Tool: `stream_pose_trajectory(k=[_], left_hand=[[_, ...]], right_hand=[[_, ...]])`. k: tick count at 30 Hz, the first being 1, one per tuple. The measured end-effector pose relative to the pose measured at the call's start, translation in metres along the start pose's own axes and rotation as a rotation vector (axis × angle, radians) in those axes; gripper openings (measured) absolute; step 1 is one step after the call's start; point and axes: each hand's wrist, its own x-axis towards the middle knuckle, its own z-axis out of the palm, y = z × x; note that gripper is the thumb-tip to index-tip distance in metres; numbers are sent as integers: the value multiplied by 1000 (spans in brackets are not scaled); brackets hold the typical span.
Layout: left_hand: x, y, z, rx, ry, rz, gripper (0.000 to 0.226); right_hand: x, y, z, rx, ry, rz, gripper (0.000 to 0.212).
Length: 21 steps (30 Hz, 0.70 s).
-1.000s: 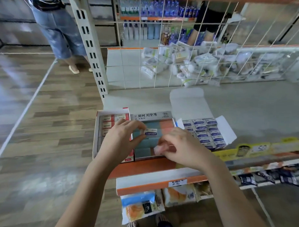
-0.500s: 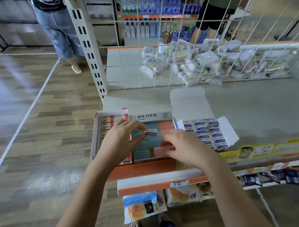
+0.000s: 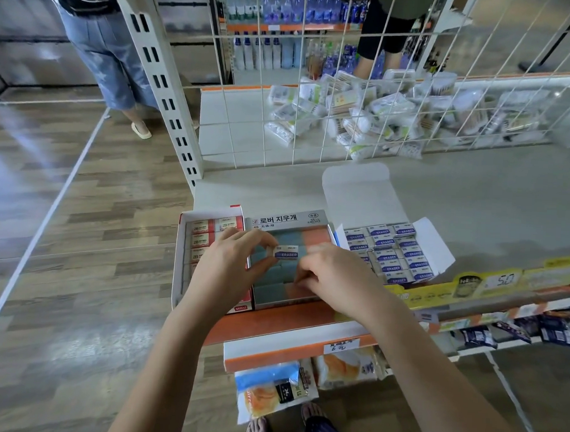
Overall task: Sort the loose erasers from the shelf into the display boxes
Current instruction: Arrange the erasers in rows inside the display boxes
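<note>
Three display boxes stand side by side at the shelf's front edge. The left box (image 3: 181,244) holds red-and-white 2B erasers. The middle box (image 3: 277,220) holds teal and orange erasers. The right box (image 3: 359,196), lid open, holds rows of blue-and-white erasers. My left hand (image 3: 232,265) pinches a small blue-and-white eraser (image 3: 286,251) between thumb and fingers, above the middle box. My right hand (image 3: 333,276) is curled over that box's right side, fingertips on the orange erasers; whether it grips one is hidden.
A wire grid (image 3: 314,102) backs the grey shelf (image 3: 473,207), with bagged goods (image 3: 363,114) piled behind it. A perforated upright (image 3: 165,89) stands at the left. Snack packs (image 3: 276,388) hang below. One person stands far left, another behind the grid.
The left hand has lifted the blue-and-white eraser slightly, so its label shows more clearly. The right hand has shifted a little to the right over the orange erasers.
</note>
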Motion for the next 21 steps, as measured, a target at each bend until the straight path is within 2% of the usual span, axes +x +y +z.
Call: stream_pose_trajectory(k=[6,8,15,21], left_hand=[[5,5,1,0,48,6,13],[12,9,2,-5,56,6,15],[43,52,22,-57,39,88,13],[67,103,53,2,-120,108,13]], right_hand=[[-7,5,3,-21,52,-52,18],[-14,8,-6,20,115,-42,16],[-54,63,-46,50,376,269,14],[-73,119,-53,38,425,448,19]])
